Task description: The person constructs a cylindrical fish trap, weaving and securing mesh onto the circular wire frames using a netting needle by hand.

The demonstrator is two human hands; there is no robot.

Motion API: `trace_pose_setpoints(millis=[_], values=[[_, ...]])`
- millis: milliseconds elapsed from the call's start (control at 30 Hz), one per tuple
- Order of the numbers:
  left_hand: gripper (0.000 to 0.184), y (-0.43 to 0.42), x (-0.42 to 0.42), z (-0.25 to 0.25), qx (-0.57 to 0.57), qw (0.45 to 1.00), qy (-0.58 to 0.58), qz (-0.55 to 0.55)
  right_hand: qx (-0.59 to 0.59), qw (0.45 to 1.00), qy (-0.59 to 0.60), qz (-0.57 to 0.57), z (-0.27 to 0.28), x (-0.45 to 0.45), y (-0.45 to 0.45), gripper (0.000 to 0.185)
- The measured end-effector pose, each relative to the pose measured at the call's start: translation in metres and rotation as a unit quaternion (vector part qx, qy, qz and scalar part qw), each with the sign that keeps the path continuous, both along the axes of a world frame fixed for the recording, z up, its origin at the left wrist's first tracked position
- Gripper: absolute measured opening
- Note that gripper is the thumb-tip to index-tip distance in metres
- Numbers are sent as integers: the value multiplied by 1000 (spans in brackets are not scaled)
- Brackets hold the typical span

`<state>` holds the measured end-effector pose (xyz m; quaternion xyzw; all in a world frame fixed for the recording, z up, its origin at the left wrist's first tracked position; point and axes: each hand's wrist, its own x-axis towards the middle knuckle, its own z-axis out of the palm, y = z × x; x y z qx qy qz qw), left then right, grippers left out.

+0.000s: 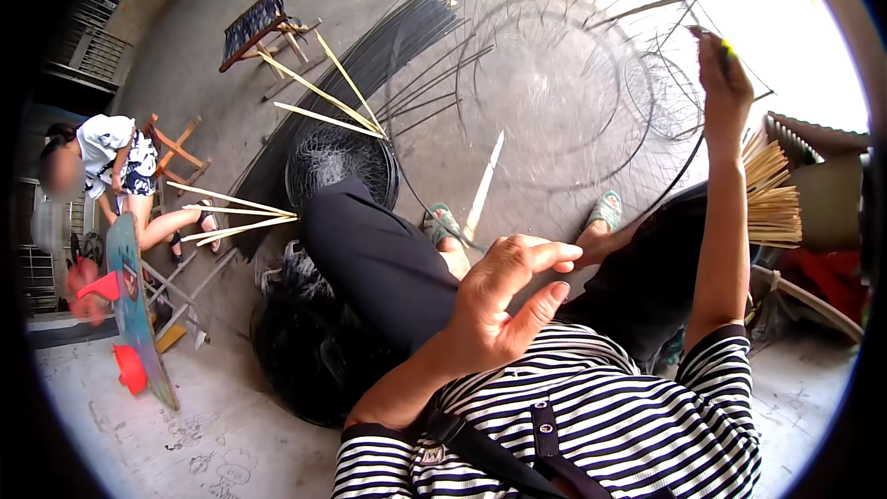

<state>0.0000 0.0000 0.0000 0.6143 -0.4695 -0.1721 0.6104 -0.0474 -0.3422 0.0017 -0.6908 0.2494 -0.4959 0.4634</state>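
My left hand (506,300) is over my lap. Its thumb stands apart from the loosely bent fingers, and nothing shows between them. My right hand (725,74) is raised at the far right, fingers closed around a small dark and yellow-green thing (727,48) whose kind I cannot make out. In front of my knees is a large dark hoop (686,169) with thin strands, some blurred. A pale strip (485,187) lies on the floor between my feet.
Bundled black rods (407,42) lie on the floor beside a dark round container of tangled wire (337,162). Light sticks (319,92) stick out near it. A folding stool (259,32) stands beyond. Another person (115,157) sits at left. Bundled bamboo sticks (771,199) are at right.
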Motion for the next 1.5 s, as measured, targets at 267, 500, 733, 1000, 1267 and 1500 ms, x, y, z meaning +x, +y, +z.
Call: trace_pose_setpoints(millis=[267,500,733,1000,1267,1500], values=[[12,-8,7,-22,114,992,-31,-44,-375,880,216,198,-50,-56,84,34],[11,-7,16,-64,183,974,130,17,-306,931,194,50,-61,-75,88,54],[22,-2,16,-90,245,961,124,8,-309,886,333,96,-53,-48,79,57],[34,-2,32,-85,60,936,347,8,-377,798,447,150,-48,-59,119,33],[20,1,103,-82,56,939,251,228,-254,879,293,279,4,-68,150,51],[22,3,122,-62,-16,953,259,160,-333,899,284,-6,5,-35,70,38]])
